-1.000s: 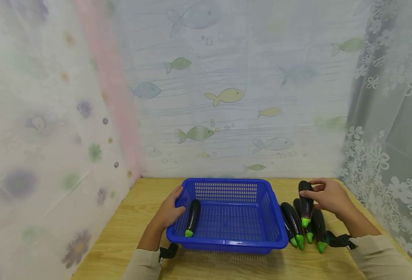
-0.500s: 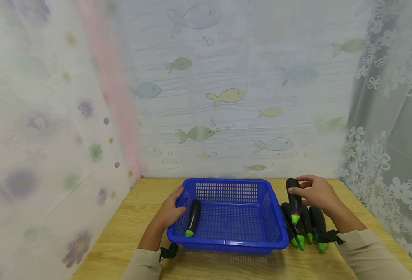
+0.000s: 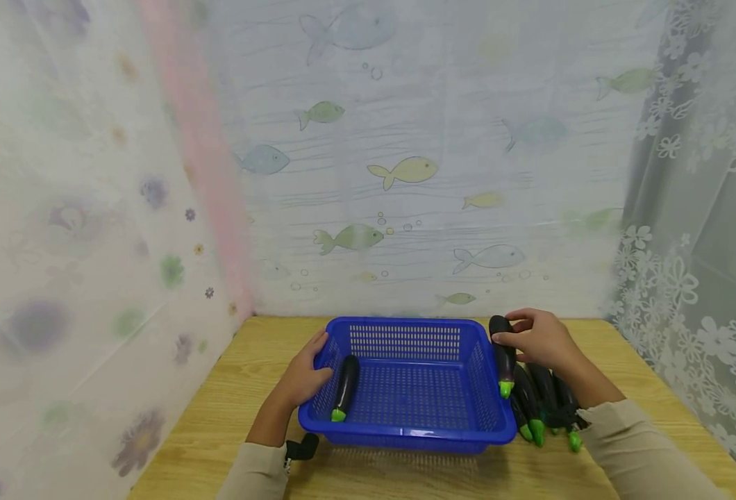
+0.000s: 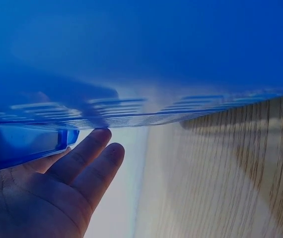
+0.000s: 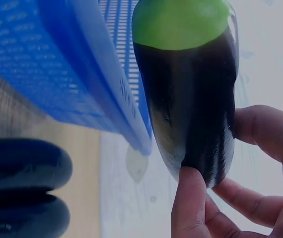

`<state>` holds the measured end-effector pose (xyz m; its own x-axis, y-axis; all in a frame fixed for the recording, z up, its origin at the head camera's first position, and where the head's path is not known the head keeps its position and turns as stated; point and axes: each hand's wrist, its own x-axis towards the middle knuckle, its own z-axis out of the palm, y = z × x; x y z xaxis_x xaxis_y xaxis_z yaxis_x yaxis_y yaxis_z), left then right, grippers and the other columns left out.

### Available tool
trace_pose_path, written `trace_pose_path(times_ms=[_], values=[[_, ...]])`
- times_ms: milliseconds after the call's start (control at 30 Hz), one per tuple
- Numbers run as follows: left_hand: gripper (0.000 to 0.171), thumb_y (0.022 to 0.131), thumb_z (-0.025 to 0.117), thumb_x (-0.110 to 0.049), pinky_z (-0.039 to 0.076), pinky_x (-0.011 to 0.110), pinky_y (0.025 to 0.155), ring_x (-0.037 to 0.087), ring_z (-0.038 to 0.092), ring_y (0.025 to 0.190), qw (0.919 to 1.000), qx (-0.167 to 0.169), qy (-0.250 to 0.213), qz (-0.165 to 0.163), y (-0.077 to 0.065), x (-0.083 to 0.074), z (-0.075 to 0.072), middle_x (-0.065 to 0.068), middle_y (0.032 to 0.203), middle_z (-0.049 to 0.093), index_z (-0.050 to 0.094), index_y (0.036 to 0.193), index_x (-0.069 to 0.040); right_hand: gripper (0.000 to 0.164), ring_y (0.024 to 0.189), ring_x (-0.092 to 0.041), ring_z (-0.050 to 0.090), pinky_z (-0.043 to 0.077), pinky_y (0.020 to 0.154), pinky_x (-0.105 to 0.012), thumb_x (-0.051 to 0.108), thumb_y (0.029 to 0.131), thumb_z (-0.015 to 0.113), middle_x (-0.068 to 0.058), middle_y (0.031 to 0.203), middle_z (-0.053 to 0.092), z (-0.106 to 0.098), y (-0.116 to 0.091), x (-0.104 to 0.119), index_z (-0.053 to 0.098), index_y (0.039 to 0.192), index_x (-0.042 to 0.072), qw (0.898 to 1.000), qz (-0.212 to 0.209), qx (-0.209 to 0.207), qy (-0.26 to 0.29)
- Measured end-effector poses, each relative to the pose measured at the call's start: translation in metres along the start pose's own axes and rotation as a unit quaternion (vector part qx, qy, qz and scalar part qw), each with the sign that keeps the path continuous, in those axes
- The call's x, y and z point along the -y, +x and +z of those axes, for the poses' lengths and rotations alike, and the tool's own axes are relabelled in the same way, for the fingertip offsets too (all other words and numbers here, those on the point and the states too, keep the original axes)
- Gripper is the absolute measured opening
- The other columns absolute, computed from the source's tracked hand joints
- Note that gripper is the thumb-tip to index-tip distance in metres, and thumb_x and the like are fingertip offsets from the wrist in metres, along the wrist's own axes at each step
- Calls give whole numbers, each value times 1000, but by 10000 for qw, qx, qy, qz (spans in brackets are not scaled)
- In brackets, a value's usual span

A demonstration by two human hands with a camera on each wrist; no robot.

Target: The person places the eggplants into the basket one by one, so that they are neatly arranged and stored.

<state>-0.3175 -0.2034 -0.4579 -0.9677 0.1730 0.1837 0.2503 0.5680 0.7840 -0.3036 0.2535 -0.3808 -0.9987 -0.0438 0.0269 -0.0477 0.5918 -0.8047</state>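
My left hand (image 3: 299, 378) holds the left side of a blue plastic basket (image 3: 405, 435), thumb over the rim. In the left wrist view its fingers (image 4: 99, 171) lie along the outside of the perforated wall. One dark purple eggplant (image 3: 346, 389) with a green cap lies inside by the left wall. Pinched near its cap-free end between my right thumb and fingers is another eggplant (image 3: 503, 357), tilted upright over the basket's right rim. That right hand (image 3: 543, 340) stands just outside the rim; in the right wrist view the eggplant's green cap (image 5: 181, 22) points away from the fingers.
Several more eggplants (image 3: 530, 403) lie side by side on the wooden table (image 3: 249, 371), right of the basket, partly hidden beneath my right wrist. A fish-patterned curtain (image 3: 405, 229) hangs behind the table, with a flowered one (image 3: 155, 278) at the left.
My right hand has carried the eggplant leftward from above the pile to the basket's right rim. The left hand and the basket have stayed in place.
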Motion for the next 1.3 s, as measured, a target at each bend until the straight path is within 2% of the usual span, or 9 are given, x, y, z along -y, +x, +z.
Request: trace_pose_path(times_ms=[367,567,767,1067,1300], values=[[81,86,56,-7,26,64,122,42,21,157,9998,60,-120,171,0,2,-2,10,173,20,30,162,-3,74,103,-34,71,65,74,-41,31,88,81,-30,131,59,24,11,16,51,145,-8,10000,-64,39,7],[80,86,54,-4,26,63,122,42,21,157,9995,91,-159,240,1,3,-1,11,173,21,29,162,0,70,97,-30,74,65,72,-40,28,89,81,-31,132,62,37,17,23,52,143,-6,9997,-184,121,105],[79,86,53,-3,24,63,123,42,19,158,9994,123,-172,257,2,3,-1,12,173,19,28,162,1,69,99,-33,75,65,71,-39,26,89,80,-33,132,64,48,24,29,52,143,-6,9992,-260,253,152],[79,87,53,-3,21,62,124,41,18,158,9994,102,-187,257,3,3,-1,13,173,19,28,161,1,67,101,-35,74,65,72,-44,25,88,81,-33,131,62,66,35,31,53,143,-2,9988,-216,286,325],[78,88,53,-4,21,62,124,41,17,159,9996,107,-121,219,3,2,-1,12,173,19,29,162,0,66,94,-33,75,64,68,-46,27,86,83,-29,126,67,81,43,32,57,141,1,9990,-219,327,216]])
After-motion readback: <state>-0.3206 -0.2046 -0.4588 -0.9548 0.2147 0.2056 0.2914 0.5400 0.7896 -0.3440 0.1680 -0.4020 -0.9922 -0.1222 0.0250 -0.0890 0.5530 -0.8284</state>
